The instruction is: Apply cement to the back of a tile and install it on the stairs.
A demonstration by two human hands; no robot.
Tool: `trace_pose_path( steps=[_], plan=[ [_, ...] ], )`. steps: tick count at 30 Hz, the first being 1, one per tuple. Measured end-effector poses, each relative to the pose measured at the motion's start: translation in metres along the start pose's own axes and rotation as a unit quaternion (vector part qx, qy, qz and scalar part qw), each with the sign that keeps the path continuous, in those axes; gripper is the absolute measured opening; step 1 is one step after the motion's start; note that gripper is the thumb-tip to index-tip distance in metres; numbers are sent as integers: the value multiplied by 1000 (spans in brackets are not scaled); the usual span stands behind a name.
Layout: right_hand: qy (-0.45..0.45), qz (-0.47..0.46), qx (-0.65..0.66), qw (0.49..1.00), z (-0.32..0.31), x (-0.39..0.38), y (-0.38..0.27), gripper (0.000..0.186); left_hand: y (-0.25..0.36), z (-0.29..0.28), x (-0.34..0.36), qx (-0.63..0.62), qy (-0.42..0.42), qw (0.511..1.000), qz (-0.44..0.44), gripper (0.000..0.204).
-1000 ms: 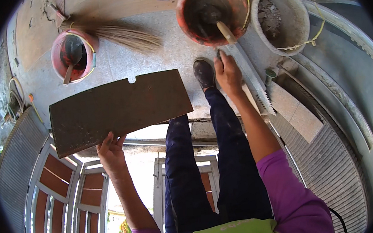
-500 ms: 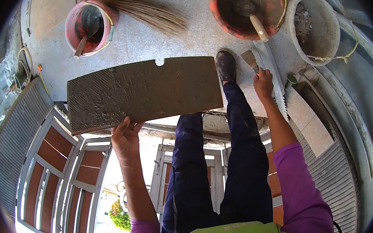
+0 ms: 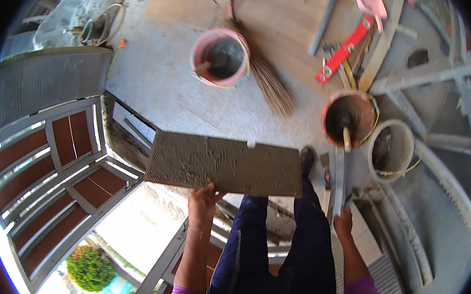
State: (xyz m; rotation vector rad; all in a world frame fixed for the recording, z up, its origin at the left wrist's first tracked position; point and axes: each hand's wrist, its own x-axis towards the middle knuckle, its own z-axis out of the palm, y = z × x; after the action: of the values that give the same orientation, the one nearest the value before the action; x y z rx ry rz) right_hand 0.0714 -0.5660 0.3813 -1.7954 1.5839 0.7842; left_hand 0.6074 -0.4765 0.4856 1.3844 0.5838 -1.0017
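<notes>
My left hand [image 3: 201, 205] grips the near edge of a long tile [image 3: 223, 162], held up and tilted over my legs. Grey-brown wet mortar with ridges and rough streaks coats its upper face, and a small notch breaks its far edge. My right hand [image 3: 342, 222] is down at the right, its fingers closed by the near end of a long metal bar [image 3: 339, 180]. Close beyond the fingers is a tool with a green end [image 3: 353, 195]; whatever the hand grips is hidden. A putty knife [image 3: 326, 173] lies on the floor beside the bar.
An orange bucket of mortar [image 3: 330, 123] and a pale bucket [image 3: 377, 160] stand at the right. Farther off are a pink bucket [image 3: 197, 56], a straw broom [image 3: 272, 89], a red spirit level [image 3: 345, 51] and a pink dustpan [image 3: 369, 1]. Slatted gates [image 3: 72, 184] border the left.
My view has swung left and takes in more floor. The putty knife has left my right hand and lies on the floor; that hand has drawn nearer. The tile stays in my left hand.
</notes>
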Motion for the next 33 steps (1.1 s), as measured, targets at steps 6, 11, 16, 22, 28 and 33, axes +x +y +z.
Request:
trace_pose_path(
  steps=[6,11,16,22,28,33],
  plan=[
    [-2,20,-73,997,-65,-45,-1,39,74,-48,-54,-43,57,997,21,12],
    [102,-25,-68,992,-105,-25,-49,22,125,-125,-82,-95,64,992,58,19],
    [29,-43,-79,996,-155,12,-167,21,168,-184,-84,-160,123,972,124,22],
    [86,-180,-122,972,-141,50,-217,18,224,-227,-65,-211,159,953,151,17],
    [-59,-181,-167,967,-129,91,-253,24,294,-269,-22,-197,220,940,170,17],
    [-75,-262,-254,928,-151,147,-328,23,380,-281,26,-77,295,939,161,31]
  ],
)
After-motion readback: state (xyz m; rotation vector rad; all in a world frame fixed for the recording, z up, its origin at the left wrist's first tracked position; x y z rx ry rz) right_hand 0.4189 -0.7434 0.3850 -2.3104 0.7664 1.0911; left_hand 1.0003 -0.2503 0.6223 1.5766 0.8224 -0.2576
